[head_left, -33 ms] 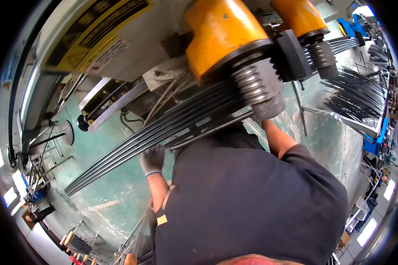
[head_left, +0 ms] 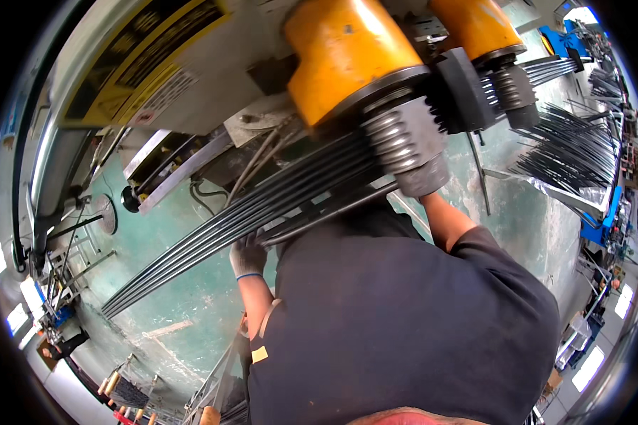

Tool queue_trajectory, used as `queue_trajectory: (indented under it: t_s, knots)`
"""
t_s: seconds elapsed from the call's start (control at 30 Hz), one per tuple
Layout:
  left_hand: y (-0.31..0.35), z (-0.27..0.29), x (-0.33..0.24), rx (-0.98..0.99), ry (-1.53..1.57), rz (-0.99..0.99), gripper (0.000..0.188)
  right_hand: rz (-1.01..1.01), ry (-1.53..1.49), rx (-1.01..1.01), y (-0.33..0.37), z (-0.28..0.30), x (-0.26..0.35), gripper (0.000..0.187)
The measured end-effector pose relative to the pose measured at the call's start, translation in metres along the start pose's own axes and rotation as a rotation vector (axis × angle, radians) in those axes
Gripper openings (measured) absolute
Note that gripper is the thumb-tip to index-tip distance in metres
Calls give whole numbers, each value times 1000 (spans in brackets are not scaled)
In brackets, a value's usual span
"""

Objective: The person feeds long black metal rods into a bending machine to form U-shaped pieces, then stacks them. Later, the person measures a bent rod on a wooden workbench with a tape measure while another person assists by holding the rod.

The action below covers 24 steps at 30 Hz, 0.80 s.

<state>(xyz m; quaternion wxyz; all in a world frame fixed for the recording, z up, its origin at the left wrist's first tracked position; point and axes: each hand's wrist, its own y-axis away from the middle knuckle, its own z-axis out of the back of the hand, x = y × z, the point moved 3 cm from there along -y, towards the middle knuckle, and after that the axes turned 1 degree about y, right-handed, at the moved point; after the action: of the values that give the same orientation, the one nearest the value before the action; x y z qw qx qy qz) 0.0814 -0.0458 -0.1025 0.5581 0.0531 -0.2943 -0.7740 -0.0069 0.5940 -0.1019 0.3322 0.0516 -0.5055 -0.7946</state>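
L hand [head_left: 248, 256], grey glove, wraps under the steel rod bundle [head_left: 262, 212]; R hand [head_left: 424, 177] clamps it near the ribbed roller [head_left: 397, 138] of the yellow machine [head_left: 347, 57]. Hands apart. Rods look heavy, stiff, prob. slick & springy; grip w/ both hands spread.

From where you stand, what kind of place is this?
Most likely a metalworking shop or factory floor. A large machine with yellow housings and ribbed rollers grips a bundle of long steel rods, more rods lie stacked on the green floor, and both gloved hands hold the bundle.
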Motion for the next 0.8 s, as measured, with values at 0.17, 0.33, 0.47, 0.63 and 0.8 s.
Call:
queue_trajectory:
  t_s: [0.17, 0.33, 0.47, 0.63, 0.8]
  knots:
    - [-29, 100, -40, -150, 2068, 463, 16, 180, -137, -174, -4, 44, 18, 38]
    - [-34, 88, -20, -121, 2518, 739, 19, 211, -201, -279, 2, 35, 14, 43]
    - [-70, 61, -9, -68, 2353, 543, 26, 66, -69, -262, 61, 15, -19, 49]
    - [-108, -46, -16, 10, 1334, -6, 34, -23, -33, -314, 101, -26, -80, 46]
    - [-74, 19, -60, 473, 2675, -105, 17, -153, -24, -321, 130, -75, -164, 44]
